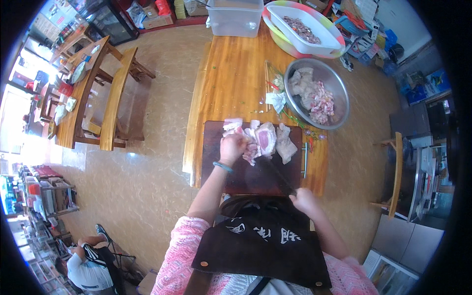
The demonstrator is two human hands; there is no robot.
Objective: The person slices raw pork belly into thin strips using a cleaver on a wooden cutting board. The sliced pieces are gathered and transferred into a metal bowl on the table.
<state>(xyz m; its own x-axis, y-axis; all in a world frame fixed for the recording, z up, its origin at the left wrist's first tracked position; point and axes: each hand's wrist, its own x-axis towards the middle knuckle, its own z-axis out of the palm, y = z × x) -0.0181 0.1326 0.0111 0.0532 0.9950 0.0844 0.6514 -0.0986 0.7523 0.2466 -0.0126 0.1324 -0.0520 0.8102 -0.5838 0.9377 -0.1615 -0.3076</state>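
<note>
My left hand (233,146), with a bracelet at the wrist, presses on pieces of raw meat (251,149) on a dark cutting board (228,177). In my right hand (306,202) is the handle of a dark-bladed knife (277,174). Its blade points up and left, the tip near the meat and slightly blurred. To the right of the cut pieces sits a larger chunk of meat (266,138) with a pink face and pale fat. Beside that lies a pale slab of meat with skin (286,143). Some meat under my left hand is hidden.
Beyond the board's right corner, a steel bowl (344,97) holds large and diced meat. A white basin (274,16) with chopped food rests in a colourful tub (282,46). A clear plastic bin (234,22) stands at the far end. Leftward, a person (90,265) sits near shelves.
</note>
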